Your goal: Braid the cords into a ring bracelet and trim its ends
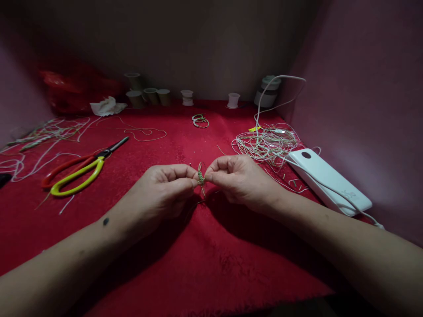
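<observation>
The braid (200, 177) is over the tabletop (211, 264), between left hand (165, 189) and right hand (241, 178), whose fingers (216, 177) pinch at its sides; it seems light and soft, best taken there, by the edges.

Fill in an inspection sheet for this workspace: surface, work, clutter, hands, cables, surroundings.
Surface: red cloth.
Work: small green knotted cord piece, pinched at both sides.
Clutter: red-and-yellow-handled scissors at left; tangled cords at right; white spool among others along the back.
Hands: left hand and right hand each grip the piece between thumb and finger.
Cables: white cable looping above the tangle; another stretch crosses the white power bank.
Surroundings: dark back wall; other people: nothing seen.
</observation>
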`<state>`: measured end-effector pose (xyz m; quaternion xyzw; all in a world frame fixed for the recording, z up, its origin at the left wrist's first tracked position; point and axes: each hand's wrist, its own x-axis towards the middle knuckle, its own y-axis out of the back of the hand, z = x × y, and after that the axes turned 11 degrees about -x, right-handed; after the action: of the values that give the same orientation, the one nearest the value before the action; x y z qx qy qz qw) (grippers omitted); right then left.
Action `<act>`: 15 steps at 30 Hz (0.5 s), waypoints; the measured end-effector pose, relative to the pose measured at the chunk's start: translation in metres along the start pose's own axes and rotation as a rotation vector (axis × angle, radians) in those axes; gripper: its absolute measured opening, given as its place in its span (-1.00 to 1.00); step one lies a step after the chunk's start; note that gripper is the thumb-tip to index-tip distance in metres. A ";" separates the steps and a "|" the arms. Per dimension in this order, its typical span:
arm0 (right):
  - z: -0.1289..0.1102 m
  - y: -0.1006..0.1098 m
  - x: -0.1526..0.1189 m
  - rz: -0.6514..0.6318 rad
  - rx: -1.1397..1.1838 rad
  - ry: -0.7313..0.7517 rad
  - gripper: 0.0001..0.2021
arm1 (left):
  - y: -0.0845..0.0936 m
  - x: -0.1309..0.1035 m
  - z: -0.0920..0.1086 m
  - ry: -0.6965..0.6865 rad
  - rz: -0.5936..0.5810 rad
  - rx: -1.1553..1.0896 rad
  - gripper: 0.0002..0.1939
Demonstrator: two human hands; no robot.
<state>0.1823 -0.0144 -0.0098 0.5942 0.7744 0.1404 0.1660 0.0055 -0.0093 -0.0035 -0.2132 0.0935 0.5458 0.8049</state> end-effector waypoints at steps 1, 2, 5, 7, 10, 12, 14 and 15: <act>0.000 0.000 0.000 0.001 -0.006 0.000 -0.87 | 0.000 0.000 0.000 0.007 -0.001 -0.008 -0.89; 0.000 0.000 0.000 0.000 -0.009 0.002 -0.86 | -0.001 0.000 0.000 0.013 -0.003 -0.014 -0.89; 0.000 0.000 0.001 -0.001 -0.007 0.013 -0.86 | -0.002 -0.001 0.001 0.030 -0.007 -0.032 -0.90; 0.000 0.000 0.001 -0.003 -0.004 0.019 -0.86 | -0.003 -0.001 0.002 0.040 -0.007 -0.044 -0.90; 0.001 0.000 0.001 -0.007 -0.001 0.013 -0.86 | -0.003 -0.001 0.002 0.042 -0.007 -0.050 -0.90; 0.001 0.000 0.001 -0.008 -0.005 0.003 -0.86 | -0.002 0.000 0.002 0.041 -0.014 -0.050 -0.89; 0.001 0.000 0.001 -0.003 -0.017 -0.007 -0.87 | -0.001 0.001 0.000 0.041 -0.024 -0.057 -0.89; 0.001 0.000 0.001 0.000 -0.023 -0.010 -0.87 | -0.001 0.002 0.000 0.039 -0.028 -0.063 -0.90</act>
<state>0.1825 -0.0132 -0.0112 0.5931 0.7718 0.1462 0.1765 0.0070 -0.0083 -0.0043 -0.2505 0.0888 0.5332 0.8032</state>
